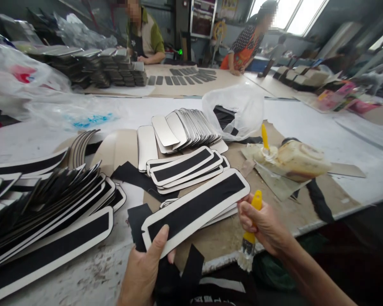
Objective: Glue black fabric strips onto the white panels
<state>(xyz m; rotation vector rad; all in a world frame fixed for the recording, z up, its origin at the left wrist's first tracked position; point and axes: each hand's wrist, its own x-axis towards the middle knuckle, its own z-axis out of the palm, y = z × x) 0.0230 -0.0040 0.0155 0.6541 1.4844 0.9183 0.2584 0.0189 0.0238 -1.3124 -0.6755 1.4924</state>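
Note:
A long white panel (191, 208) with a black fabric strip on its face is tilted up between my hands. My left hand (143, 267) grips its lower left end, thumb on top, with black fabric (191, 272) hanging beside it. The fingers of my right hand (263, 221) are wrapped round a yellow-handled brush (257, 200), bristles down and coated in something whitish; its fingertips are at the panel's right end. Behind the panel lie similar black-and-white panels (181, 168) in a small stack. A bigger pile (67, 212) of them spreads over the left.
White pieces (191, 127) are fanned out behind the stack, near a plastic bag (252, 106) holding black fabric. At the right, a yellowed container (303, 159) stands beside another yellow brush (264, 137). Two people (148, 38) (245, 42) work at the far table.

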